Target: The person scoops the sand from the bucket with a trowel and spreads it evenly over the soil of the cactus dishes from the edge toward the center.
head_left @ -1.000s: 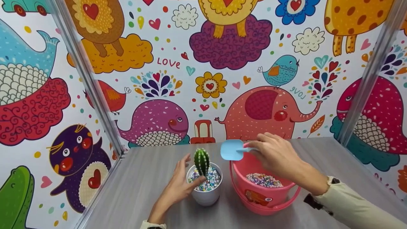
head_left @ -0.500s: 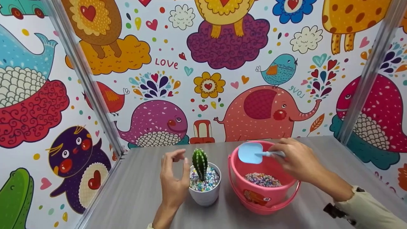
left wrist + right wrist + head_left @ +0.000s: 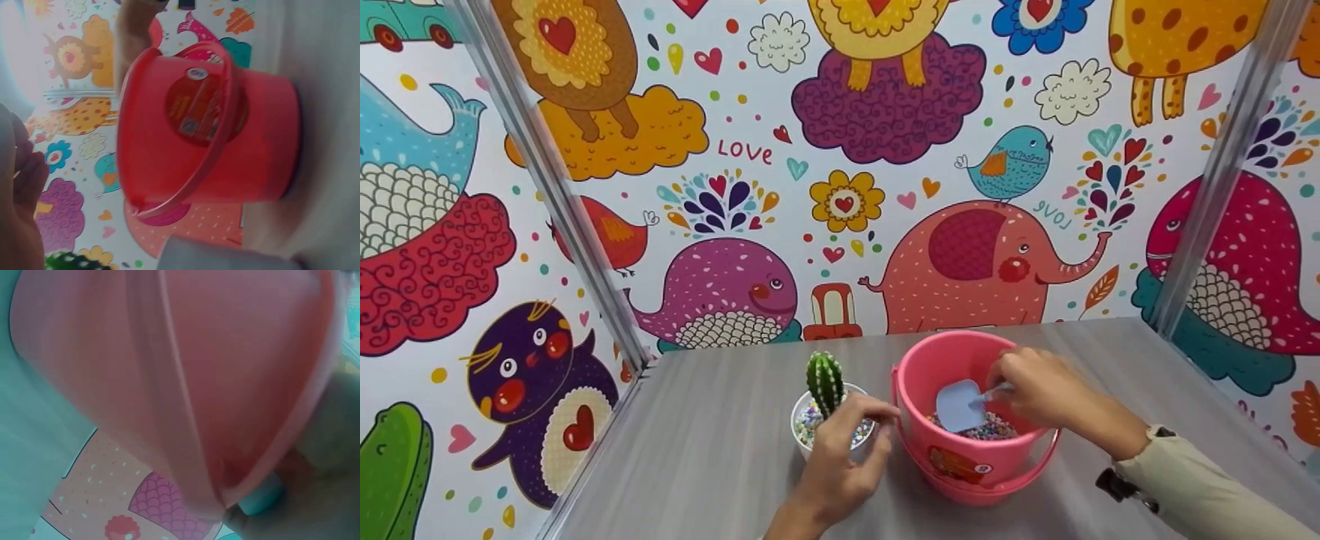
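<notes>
In the head view my right hand (image 3: 1042, 386) grips the handle of a light blue toy shovel (image 3: 960, 406), reaching over the pink bucket's (image 3: 990, 457) right rim. The shovel's blade is inside the bucket, tilted down at the small multicoloured beads (image 3: 994, 429). My left hand (image 3: 844, 465), fingers loosely bent, is in front of a white pot (image 3: 798, 427) and covers part of it; whether they touch I cannot tell. A green cactus (image 3: 825, 379) stands upright in the pot among similar beads. The left wrist view has my left fingers (image 3: 28, 180) holding nothing.
Everything stands on a grey wood-grain table (image 3: 712, 435). Cartoon-printed panels (image 3: 750, 67) enclose the back and both sides, with metal posts (image 3: 562, 195) at the corners. The bucket's handle (image 3: 1039, 476) hangs down at its front.
My left hand has moved from the pot's left side round to its front right. My right hand has brought the shovel from over the bucket's left rim down inside the bucket.
</notes>
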A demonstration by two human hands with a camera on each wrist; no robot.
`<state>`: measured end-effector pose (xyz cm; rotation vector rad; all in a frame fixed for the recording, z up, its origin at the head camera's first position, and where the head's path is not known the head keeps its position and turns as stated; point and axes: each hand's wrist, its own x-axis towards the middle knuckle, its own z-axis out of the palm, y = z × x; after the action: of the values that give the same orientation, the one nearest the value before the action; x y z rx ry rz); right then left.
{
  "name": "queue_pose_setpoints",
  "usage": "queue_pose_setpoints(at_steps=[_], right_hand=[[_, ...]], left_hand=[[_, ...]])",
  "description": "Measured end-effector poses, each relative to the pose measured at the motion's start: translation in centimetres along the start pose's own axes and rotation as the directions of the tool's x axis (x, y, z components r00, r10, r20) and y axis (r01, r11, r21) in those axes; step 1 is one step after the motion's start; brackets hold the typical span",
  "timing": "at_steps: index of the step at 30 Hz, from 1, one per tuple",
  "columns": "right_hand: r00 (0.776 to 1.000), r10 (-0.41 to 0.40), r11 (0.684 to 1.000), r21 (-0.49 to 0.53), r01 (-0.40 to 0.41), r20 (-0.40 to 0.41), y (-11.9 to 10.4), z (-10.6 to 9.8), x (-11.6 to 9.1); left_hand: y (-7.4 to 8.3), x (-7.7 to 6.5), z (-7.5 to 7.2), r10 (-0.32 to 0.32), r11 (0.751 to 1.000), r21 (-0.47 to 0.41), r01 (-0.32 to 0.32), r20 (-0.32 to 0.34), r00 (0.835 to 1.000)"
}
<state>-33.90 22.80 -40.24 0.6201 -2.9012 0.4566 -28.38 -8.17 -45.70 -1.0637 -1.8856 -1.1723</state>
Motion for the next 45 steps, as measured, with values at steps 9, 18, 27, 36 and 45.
queue_pose_setpoints(at_steps=[9, 18, 27, 36, 45], right_hand=[[0.996, -0.07, 0.976, -0.211, 0.058, -0.05, -0.1, 1.5, 0.9], [0.995, -0.089, 0.967, -0.237, 0.095, 0.033, -0.3, 2.3, 0.9], [0.972, -0.196, 0.98, -0.005, 0.199, 0.126, 0.5, 2.2, 1.4], [0.977, -0.135, 0.99, -0.015, 0.139, 0.166, 0.4, 2.1, 1.3], [0.95, -0.267, 0.964, 0.043, 0.263, 0.159, 1.0, 1.9, 1.6]], left_hand=[[-1.1, 0.2, 2.9, -0.378, 0.926, 0.048, 0.376, 0.069, 0.923], [-2.6, 0.6, 5.9, -0.579, 0.806, -0.062, 0.589, 0.13, 0.805], [-3.0, 0.3, 6.5, -0.643, 0.715, -0.197, 0.671, 0.192, 0.742], [-3.4, 0.2, 6.6, -0.625, 0.692, -0.289, 0.662, 0.22, 0.749], [-3.3, 0.2, 6.5, -0.617, 0.686, -0.318, 0.655, 0.224, 0.755]])
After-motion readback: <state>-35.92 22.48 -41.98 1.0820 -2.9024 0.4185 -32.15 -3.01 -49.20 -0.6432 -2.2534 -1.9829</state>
